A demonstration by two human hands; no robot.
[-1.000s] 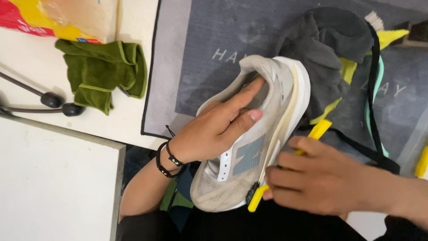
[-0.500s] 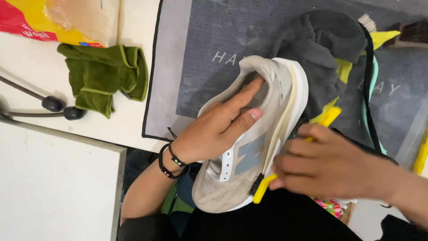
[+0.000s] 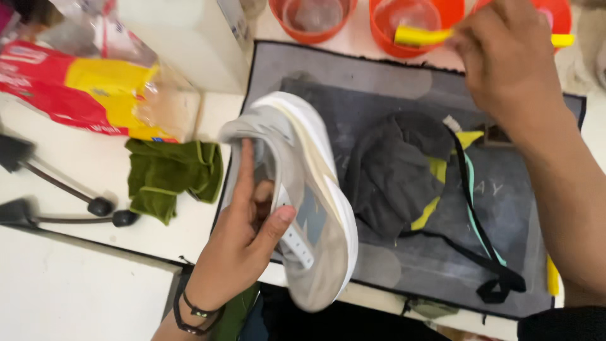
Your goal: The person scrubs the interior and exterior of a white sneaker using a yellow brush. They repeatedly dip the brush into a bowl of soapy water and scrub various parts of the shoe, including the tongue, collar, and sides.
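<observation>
L hand has its fingers tucked inside a grey-beige sneaker w/ thick white sole, thumb pressed on the outer side, gripping it. Shoe is lifted, tilted on its side, over the near-left edge of a dark grey mat on the desk. Black bands on that wrist.

R hand is at far right, closed round a yellow-handled brush; the yellow end pokes out left over an orange bowl. Bristles not visible. Another orange bowl sits just left of it, a third partly hidden behind the hand.

On the mat, right of the shoe: crumpled dark cloth w/ yellow bits and a black-and-teal strap. Left of the mat: folded green towel, near it a red-yellow plastic bag farther back. Two black-tipped rods at far left of desk.
</observation>
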